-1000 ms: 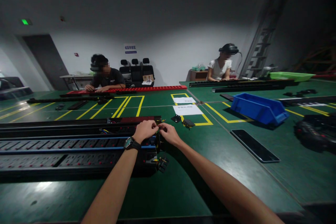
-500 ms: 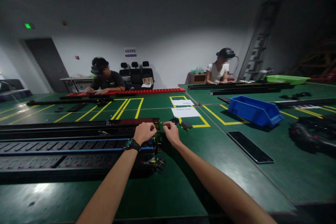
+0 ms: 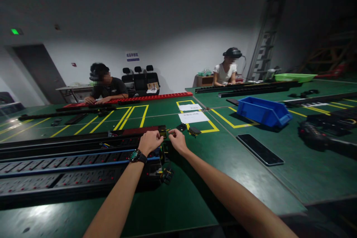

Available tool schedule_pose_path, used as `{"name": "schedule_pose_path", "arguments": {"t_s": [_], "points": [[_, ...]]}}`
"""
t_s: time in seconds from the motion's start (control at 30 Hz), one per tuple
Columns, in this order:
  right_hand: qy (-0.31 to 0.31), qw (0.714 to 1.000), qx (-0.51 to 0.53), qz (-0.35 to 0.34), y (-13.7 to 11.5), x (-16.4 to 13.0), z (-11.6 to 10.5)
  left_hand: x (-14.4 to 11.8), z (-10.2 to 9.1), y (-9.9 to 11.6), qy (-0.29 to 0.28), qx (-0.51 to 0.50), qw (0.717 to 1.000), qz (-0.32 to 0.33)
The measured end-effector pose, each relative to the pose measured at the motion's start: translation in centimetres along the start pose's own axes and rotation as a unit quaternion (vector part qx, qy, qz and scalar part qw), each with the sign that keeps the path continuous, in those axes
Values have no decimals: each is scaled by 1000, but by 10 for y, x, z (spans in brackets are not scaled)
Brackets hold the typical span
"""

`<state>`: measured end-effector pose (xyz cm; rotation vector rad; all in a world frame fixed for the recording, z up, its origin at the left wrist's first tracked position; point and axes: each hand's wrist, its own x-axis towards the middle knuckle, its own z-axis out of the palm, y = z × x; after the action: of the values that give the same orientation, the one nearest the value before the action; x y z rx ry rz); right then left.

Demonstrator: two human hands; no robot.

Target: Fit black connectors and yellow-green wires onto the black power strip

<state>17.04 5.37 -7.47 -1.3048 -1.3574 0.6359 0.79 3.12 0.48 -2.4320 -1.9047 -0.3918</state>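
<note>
Long black power strips (image 3: 83, 180) with red-dotted socket faces lie side by side at left, one edged in blue. My left hand (image 3: 151, 142), a watch on its wrist, is closed with curled fingers at the right end of the farthest strip (image 3: 131, 131); what its fingers grip is hidden. Just right of that end, my right hand (image 3: 177, 141) is closed in a pinch, its fingertips by a tiny yellow bit that looks like wire. Loose wires and a black end piece (image 3: 167, 175) hang from the nearer strips' ends.
Small black parts (image 3: 194, 131) and paper sheets (image 3: 193, 117) lie beyond my hands. To the right are a phone (image 3: 260, 149), a blue bin (image 3: 263, 112) and a dark tool-like object (image 3: 312, 135). Two people sit across the green table, near a red rail (image 3: 139, 98).
The view has shifted slightly, so the scene sits a little further left. Both hands keep nearly the same pose at the far strip's end.
</note>
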Motion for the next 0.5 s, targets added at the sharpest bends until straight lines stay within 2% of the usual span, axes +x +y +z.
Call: {"name": "schedule_pose_path", "arguments": {"t_s": [0.5], "points": [[-23, 1000, -14, -12, 4, 1, 4, 2, 2, -4, -14, -3, 1000, -1]]}}
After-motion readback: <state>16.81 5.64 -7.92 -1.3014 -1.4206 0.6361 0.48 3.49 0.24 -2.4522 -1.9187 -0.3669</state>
